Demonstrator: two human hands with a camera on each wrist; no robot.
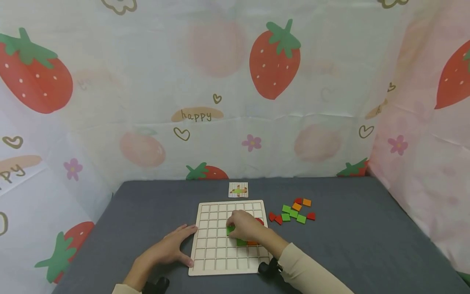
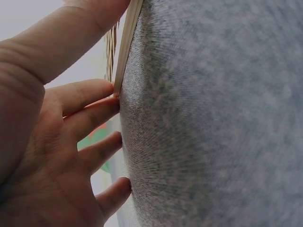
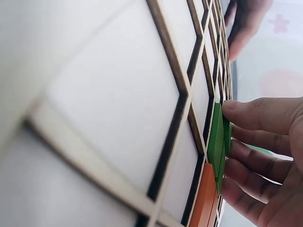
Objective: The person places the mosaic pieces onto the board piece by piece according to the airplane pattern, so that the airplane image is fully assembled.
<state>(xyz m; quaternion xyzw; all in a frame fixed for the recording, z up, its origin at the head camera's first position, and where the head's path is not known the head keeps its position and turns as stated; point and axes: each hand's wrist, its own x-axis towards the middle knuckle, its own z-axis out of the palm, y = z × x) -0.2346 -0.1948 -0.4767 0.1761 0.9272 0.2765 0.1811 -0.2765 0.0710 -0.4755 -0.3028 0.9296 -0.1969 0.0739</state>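
A wooden grid board (image 1: 209,261) lies on the table. My right hand (image 1: 245,225) is over its middle, pinching a green tile (image 1: 230,230) between thumb and fingers. Just nearer, another green tile (image 1: 241,242) and an orange tile (image 1: 252,243) sit in the grid; a red tile (image 1: 260,221) shows partly behind the hand. In the right wrist view, the orange tile (image 3: 202,198) stands beside green ones. My left hand (image 1: 167,246) rests at the board's left edge, fingers spread, thumb and fingertips touching the rim (image 2: 125,47).
Loose red, orange and green tiles (image 1: 293,213) lie to the right of the board. A small pattern card (image 1: 238,190) lies behind it. Grey cloth (image 1: 349,245) covers the table, and a strawberry-print curtain (image 1: 235,81) hangs around the back and sides.
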